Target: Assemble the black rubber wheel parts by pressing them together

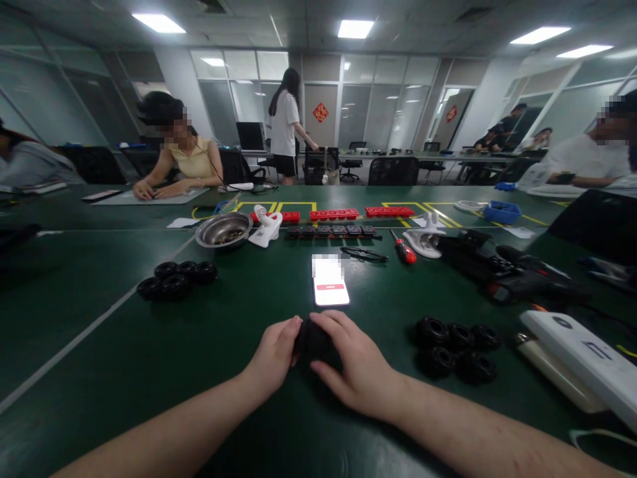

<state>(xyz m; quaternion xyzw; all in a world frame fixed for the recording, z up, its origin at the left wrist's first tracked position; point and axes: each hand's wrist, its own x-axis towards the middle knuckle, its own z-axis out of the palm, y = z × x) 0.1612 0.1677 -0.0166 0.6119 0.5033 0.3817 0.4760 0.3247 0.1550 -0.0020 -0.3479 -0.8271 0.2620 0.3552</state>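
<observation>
Both hands meet low in the middle of the view, around a black rounded piece (314,340) whose details are dark. My left hand (276,348) pinches its left side, thumb uppermost. Curved over its top and right side is my right hand (355,358), with the thumb nearer to me. A lit phone (332,295) lies flat just beyond the fingers. To the right sit several black tyre-like wheels (458,348) in a cluster, and a similar group of black wheels (176,279) rests at the left.
Farther back are a metal bowl (223,232) with small parts, red trays (333,215), a black strip of parts (332,232) and a red screwdriver (405,251). A black power tool (527,275) and a white device (587,352) stand right. People sit across the table (99,318).
</observation>
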